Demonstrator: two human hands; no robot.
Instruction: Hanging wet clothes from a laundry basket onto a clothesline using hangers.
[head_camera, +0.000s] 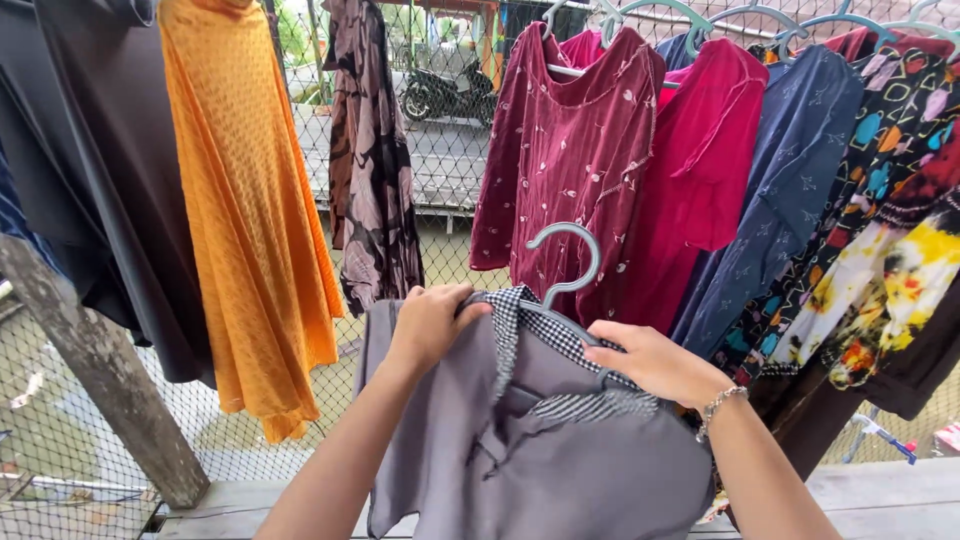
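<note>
Both grips pinch the grey cloth shirt with checked collar at 6 o'clock: left hand on one shoulder, right hand on the other, pale blue plastic hanger between, hook at 12.

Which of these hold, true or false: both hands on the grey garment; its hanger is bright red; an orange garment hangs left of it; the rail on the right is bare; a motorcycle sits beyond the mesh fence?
1. Both hands grip the grey garment with checked collar. True: the left hand and right hand hold its shoulders.
2. Its hanger is bright red. False: the pale blue-grey plastic hanger has its hook standing up between the hands.
3. A long orange textured garment hangs to the left. True.
4. The rail on the right is bare. False: a maroon patterned top, a crimson top, a navy top and a multicoloured print garment hang there.
5. A motorcycle sits beyond the wire mesh fence. True.
</note>
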